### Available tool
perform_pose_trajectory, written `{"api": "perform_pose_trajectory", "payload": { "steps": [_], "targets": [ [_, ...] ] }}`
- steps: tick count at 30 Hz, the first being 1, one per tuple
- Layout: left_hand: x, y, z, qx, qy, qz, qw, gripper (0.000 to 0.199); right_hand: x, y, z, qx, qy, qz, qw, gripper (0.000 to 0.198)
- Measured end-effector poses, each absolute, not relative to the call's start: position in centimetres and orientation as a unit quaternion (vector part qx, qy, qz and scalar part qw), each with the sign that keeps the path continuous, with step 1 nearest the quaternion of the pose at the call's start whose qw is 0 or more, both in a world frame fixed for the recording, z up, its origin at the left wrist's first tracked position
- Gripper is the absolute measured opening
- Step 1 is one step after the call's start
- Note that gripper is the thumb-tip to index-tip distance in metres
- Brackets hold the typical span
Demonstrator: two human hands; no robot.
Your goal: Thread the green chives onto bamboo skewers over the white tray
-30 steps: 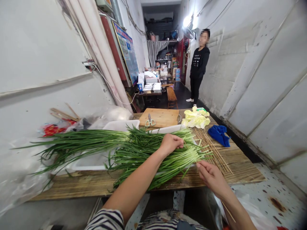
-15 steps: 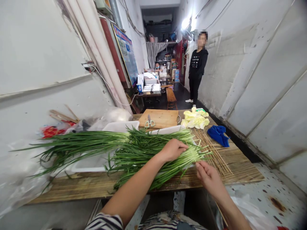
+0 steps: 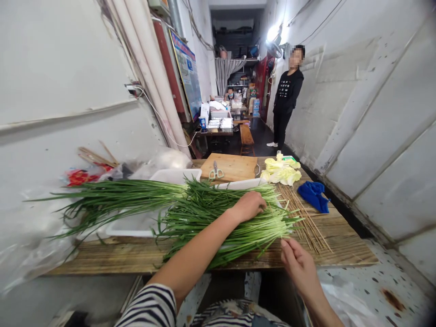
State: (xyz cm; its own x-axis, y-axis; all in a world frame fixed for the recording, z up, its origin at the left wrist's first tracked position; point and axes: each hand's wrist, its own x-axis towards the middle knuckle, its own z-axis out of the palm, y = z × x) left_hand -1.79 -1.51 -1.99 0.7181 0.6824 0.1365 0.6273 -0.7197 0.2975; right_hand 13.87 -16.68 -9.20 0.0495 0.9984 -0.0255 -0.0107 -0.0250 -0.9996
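Observation:
A thick heap of garlic chives [image 3: 218, 222] lies across the white trays, pale stem ends to the right. My left hand [image 3: 250, 206] rests on top of it with curled fingers closed on stems near the pale ends; the fingertips are partly hidden. Just off the stem ends, at the table's front edge, my right hand [image 3: 298, 259] is closed in a pinch. A thin bamboo skewer [image 3: 307, 314] shows below that hand and seems to run through its grip. Another bunch of chives [image 3: 126, 195] spreads leftward over a white tray [image 3: 131, 229].
Loose bamboo skewers [image 3: 308, 222] lie right of the chives, near a blue cloth [image 3: 313, 196]. Behind are cabbage leaves [image 3: 281, 171] and a cutting board [image 3: 235, 167] with scissors [image 3: 215, 171]. Plastic bags [image 3: 30, 245] crowd the left. A person [image 3: 286, 95] stands by the right wall.
The whole view has shifted slightly. My left hand has curled more over the stems, and my right hand has drawn a little down, away from the stem ends.

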Motion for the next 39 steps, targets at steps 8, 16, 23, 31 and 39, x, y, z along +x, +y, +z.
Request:
{"api": "perform_pose_trajectory", "payload": {
  "steps": [8, 16, 23, 31, 39],
  "targets": [
    [-2.9, -1.3, -1.8, 0.893, 0.37, 0.193, 0.167, 0.012, 14.3, -16.1, -7.7, -0.505, -0.502, 0.498, 0.495, 0.036],
    [-2.4, -1.8, -2.4, 0.757, 0.456, 0.333, 0.329, 0.02, 14.2, -15.5, -7.2, -0.496, -0.489, 0.508, 0.507, 0.038],
    [-2.4, -2.2, -2.1, 0.711, 0.462, 0.357, 0.392, 0.022, 14.2, -15.6, -7.1, -0.487, -0.492, 0.514, 0.507, 0.038],
    [-2.0, -2.4, -2.1, 0.669, 0.476, 0.357, 0.444, 0.02, 14.1, -15.5, -7.1, -0.495, -0.488, 0.513, 0.504, 0.039],
    [-1.8, -2.4, -2.4, 0.679, 0.48, 0.36, 0.423, 0.022, 14.3, -15.5, -7.2, -0.498, -0.505, 0.499, 0.498, 0.04]
  ]
}}
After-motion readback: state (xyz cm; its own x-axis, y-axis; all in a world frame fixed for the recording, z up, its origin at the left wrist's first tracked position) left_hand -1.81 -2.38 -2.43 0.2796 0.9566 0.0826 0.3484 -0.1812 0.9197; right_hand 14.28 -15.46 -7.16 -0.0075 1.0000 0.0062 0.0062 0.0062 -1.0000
